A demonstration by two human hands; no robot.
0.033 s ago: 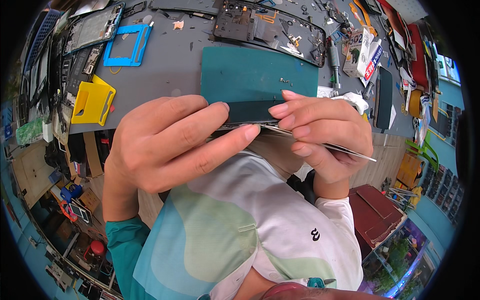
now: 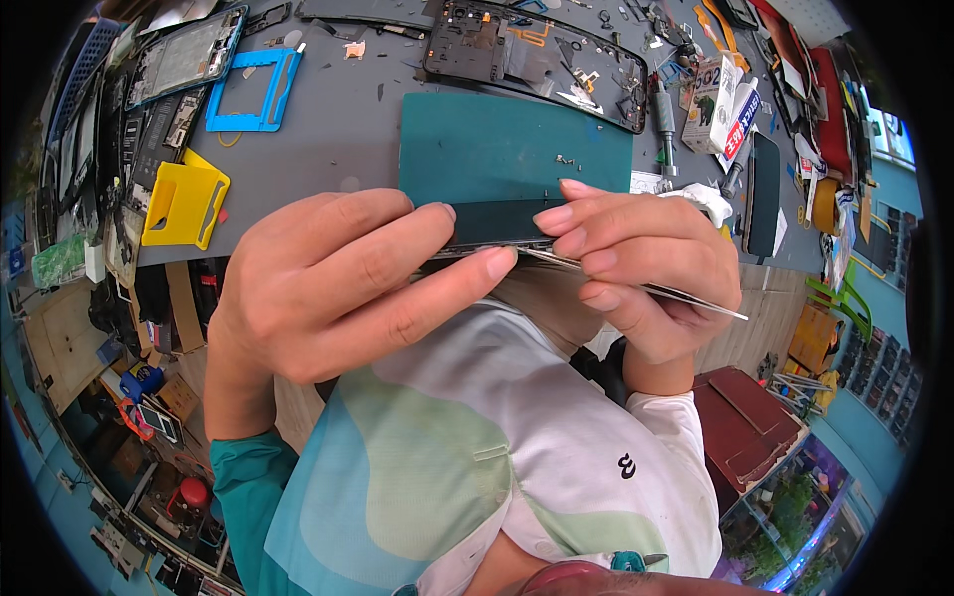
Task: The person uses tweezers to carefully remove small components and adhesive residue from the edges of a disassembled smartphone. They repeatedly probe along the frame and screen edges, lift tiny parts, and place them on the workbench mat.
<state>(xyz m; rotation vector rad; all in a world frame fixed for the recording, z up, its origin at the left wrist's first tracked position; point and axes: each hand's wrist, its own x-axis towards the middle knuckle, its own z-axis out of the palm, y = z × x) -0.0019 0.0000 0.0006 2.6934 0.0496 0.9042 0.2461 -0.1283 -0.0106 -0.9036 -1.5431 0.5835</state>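
Over the front edge of a teal mat [image 2: 515,139], a dark phone-shaped slab [image 2: 497,223] is held in both hands. My left hand [image 2: 328,283] grips it with closed fingers, a fingertip pressing along its near edge. My right hand [image 2: 646,263] is closed on its right part and also holds a thin metal tool [image 2: 708,306], whose narrow end meets that edge beside the left fingertip. Small screws [image 2: 564,160] lie on the mat.
An opened phone housing [image 2: 477,50] lies at the back. Blue [image 2: 219,117] and yellow [image 2: 169,204] trays and stacked phone parts are at left. A screwdriver [image 2: 664,129], glue box [image 2: 710,111] and tube [image 2: 736,129] are at right. A grey desk [image 2: 348,119] carries them.
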